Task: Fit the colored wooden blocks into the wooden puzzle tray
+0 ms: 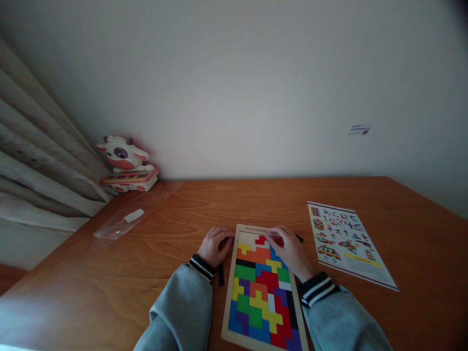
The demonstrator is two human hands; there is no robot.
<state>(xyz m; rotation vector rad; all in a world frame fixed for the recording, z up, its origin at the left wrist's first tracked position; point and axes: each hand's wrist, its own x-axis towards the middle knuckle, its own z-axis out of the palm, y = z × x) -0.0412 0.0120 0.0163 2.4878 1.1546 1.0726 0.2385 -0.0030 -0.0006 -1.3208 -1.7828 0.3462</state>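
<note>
A wooden puzzle board (229,312) lies in front of me, mostly filled with coloured block pieces. Bare wood shows in its upper left corner. At the board's upper left edge, my left hand (214,247) is closed, and a bit of a purple puzzle piece (233,240) shows at its fingertips. My right hand (288,249) reaches over the upper right of the board, thumb and fingers drawn together beside a red piece (260,240). Whatever is between those right fingertips is hidden. A black piece (221,275) lies on the table by my left wrist.
Another black piece (299,238) lies just beyond my right hand. A printed pattern sheet (343,239) is on the right of the wooden table (234,195). Clear plastic wrapping (119,226) lies on the left, near a cow toy with a keyboard (127,165) and a curtain (40,161).
</note>
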